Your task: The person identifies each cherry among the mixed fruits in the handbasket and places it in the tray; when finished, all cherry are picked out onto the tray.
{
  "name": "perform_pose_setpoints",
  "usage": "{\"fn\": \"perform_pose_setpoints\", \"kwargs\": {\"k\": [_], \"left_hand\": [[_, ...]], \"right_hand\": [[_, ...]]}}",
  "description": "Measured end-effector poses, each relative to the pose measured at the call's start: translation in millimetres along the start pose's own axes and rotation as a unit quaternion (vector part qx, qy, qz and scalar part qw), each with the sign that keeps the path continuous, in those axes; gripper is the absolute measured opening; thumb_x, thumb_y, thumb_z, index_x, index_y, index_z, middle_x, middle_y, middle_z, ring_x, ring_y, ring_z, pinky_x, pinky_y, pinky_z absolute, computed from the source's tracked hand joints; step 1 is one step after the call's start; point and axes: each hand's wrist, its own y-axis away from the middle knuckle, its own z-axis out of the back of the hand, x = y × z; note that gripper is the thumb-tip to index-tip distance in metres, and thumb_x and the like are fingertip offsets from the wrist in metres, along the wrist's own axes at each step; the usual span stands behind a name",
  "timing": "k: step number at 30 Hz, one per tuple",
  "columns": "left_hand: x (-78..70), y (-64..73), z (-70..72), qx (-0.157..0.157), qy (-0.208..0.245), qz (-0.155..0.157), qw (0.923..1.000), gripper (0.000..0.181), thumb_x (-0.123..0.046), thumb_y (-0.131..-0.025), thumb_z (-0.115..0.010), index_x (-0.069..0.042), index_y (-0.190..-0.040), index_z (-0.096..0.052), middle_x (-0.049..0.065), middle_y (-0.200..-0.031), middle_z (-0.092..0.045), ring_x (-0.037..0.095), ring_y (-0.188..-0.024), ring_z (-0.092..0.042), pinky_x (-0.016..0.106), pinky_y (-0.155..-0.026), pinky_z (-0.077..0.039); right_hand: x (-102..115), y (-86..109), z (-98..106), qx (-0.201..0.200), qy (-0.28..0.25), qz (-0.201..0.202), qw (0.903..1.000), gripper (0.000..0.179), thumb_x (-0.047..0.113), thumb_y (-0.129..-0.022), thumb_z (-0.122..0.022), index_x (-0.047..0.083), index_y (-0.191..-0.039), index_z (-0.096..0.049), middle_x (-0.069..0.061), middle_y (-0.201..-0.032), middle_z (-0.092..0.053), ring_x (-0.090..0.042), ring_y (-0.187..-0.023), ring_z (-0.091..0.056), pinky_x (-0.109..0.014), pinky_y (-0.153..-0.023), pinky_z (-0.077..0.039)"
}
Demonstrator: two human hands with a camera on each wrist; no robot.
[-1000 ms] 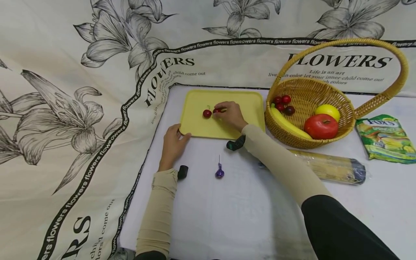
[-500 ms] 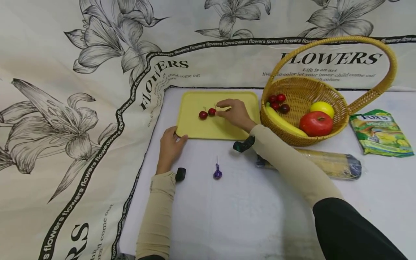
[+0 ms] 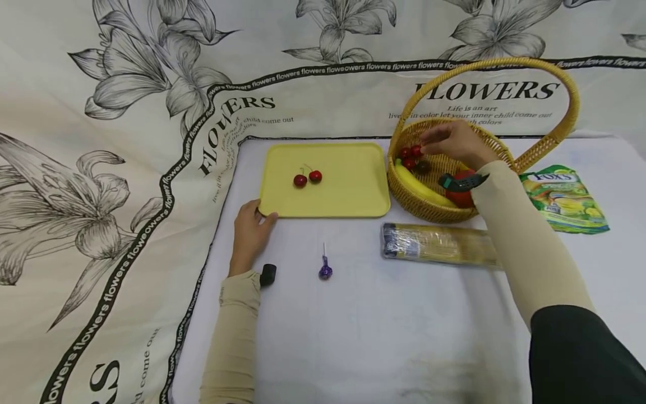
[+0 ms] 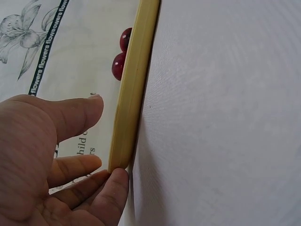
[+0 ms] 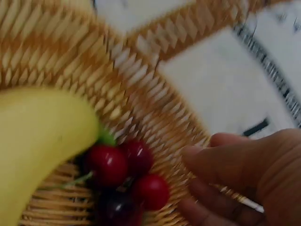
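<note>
My left hand (image 3: 250, 234) touches the near-left corner of a yellow tray (image 3: 348, 188), its fingertips at the rim and the thumb apart from it in the left wrist view. Two cherries (image 3: 315, 177) with stems lie on the tray, left of its middle. Over the wicker basket (image 3: 401, 202), my right hand (image 3: 456, 143) holds nothing, its loosely bent fingers beside several cherries (image 5: 151, 191). The basket also holds a banana (image 5: 42, 127) and a red apple (image 3: 459, 200), the apple partly covered by the wrist strap. The yellow fruit seen earlier is hidden.
A purple-wrapped lollipop (image 3: 325, 272) lies in front of the tray. A clear pack of dry spaghetti (image 3: 439, 244) lies before the basket, partly under the right forearm. Right of the basket is a green Fox's candy bag (image 3: 565, 202). The basket's tall handle (image 3: 567, 115) arches overhead.
My right hand let go of a cherry beside the other one on the tray, then moved right to the basket. The left hand stayed at the tray corner. The view has shifted slightly.
</note>
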Motion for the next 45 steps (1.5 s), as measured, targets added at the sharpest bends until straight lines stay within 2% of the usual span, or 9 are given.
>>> {"fn": "perform_pose_setpoints", "kwargs": {"k": [5,10,13,18,24,30,36,42,45], "left_hand": [[5.4,1.9,-1.0,0.012,0.003,0.004,0.9999,0.063,-0.023,-0.095,-0.067,0.007,-0.144,-0.042,0.026,-0.148,-0.042,0.034,-0.136,-0.047,0.037,-0.112,-0.046],[6.9,0.1,-2.4,0.005,0.020,-0.003,0.9998,0.061,-0.022,-0.095,-0.068,0.007,-0.143,-0.044,0.026,-0.148,-0.042,0.033,-0.134,-0.049,0.035,-0.111,-0.048],[5.7,-0.7,0.0,0.004,0.016,0.000,0.9999,0.061,-0.024,-0.095,-0.067,0.006,-0.143,-0.044,0.025,-0.148,-0.042,0.032,-0.135,-0.048,0.034,-0.111,-0.047],[3.9,-1.3,1.7,0.003,0.013,0.008,0.9999,0.061,-0.024,-0.095,-0.067,0.005,-0.144,-0.044,0.024,-0.149,-0.041,0.032,-0.136,-0.047,0.034,-0.112,-0.047],[4.0,-1.2,-0.6,0.012,0.015,0.008,0.9998,0.063,-0.024,-0.095,-0.067,0.005,-0.145,-0.042,0.025,-0.150,-0.040,0.032,-0.137,-0.047,0.034,-0.112,-0.046],[2.9,-0.3,2.2,0.003,0.010,0.006,0.9999,0.062,-0.023,-0.095,-0.067,0.006,-0.144,-0.043,0.025,-0.149,-0.041,0.033,-0.136,-0.047,0.035,-0.111,-0.047],[3.8,0.3,3.9,0.004,0.013,0.004,0.9999,0.061,-0.023,-0.095,-0.067,0.006,-0.144,-0.044,0.025,-0.149,-0.041,0.033,-0.137,-0.046,0.035,-0.112,-0.047],[2.1,1.0,2.8,-0.001,0.010,0.000,0.9999,0.060,-0.021,-0.095,-0.067,0.007,-0.143,-0.044,0.026,-0.149,-0.041,0.034,-0.137,-0.046,0.036,-0.112,-0.046],[1.3,0.6,0.9,-0.001,0.014,0.000,0.9999,0.060,-0.020,-0.095,-0.068,0.007,-0.143,-0.044,0.026,-0.148,-0.041,0.034,-0.138,-0.045,0.035,-0.112,-0.046]], "right_hand": [[-26,-24.2,-5,-0.017,-0.037,-0.033,0.9986,0.052,0.026,-0.092,-0.072,0.007,-0.138,-0.058,-0.005,-0.143,-0.058,-0.014,-0.117,-0.056,-0.050,-0.116,-0.039],[-34,-30.7,-11,-0.020,-0.093,-0.056,0.9939,0.051,0.022,-0.089,-0.075,0.009,-0.137,-0.060,0.009,-0.119,-0.070,-0.003,-0.102,-0.061,-0.033,-0.102,-0.052],[-34,-34.9,-14,-0.013,-0.065,-0.051,0.9964,0.049,0.019,-0.090,-0.075,0.007,-0.135,-0.061,0.004,-0.120,-0.069,-0.008,-0.107,-0.061,-0.030,-0.097,-0.054],[-34,-39.4,-19,-0.012,0.028,-0.041,0.9987,0.044,0.021,-0.093,-0.071,0.006,-0.134,-0.063,-0.020,-0.143,-0.054,-0.031,-0.129,-0.048,-0.047,-0.107,-0.046],[-32,-27.3,-11,-0.048,0.006,-0.026,0.9985,0.049,0.027,-0.089,-0.076,0.009,-0.134,-0.063,-0.009,-0.137,-0.061,-0.024,-0.124,-0.052,-0.036,-0.099,-0.051],[-20,-7.4,4,-0.055,-0.088,-0.014,0.9945,0.055,0.031,-0.085,-0.079,0.013,-0.135,-0.063,0.004,-0.140,-0.057,-0.019,-0.130,-0.048,-0.049,-0.116,-0.039],[-6,18.6,1,-0.067,-0.049,0.012,0.9965,0.054,0.039,-0.083,-0.079,0.019,-0.131,-0.066,0.005,-0.142,-0.055,-0.018,-0.135,-0.043,-0.050,-0.116,-0.038],[16,32.7,-26,-0.067,-0.090,0.089,0.9897,0.045,0.025,-0.082,-0.083,0.010,-0.122,-0.072,0.007,-0.124,-0.066,-0.012,-0.117,-0.055,-0.018,-0.089,-0.054],[28,34.3,-48,-0.054,-0.122,0.141,0.9810,0.038,0.016,-0.082,-0.082,0.003,-0.117,-0.073,0.006,-0.114,-0.067,-0.011,-0.103,-0.060,-0.013,-0.074,-0.056]]}}
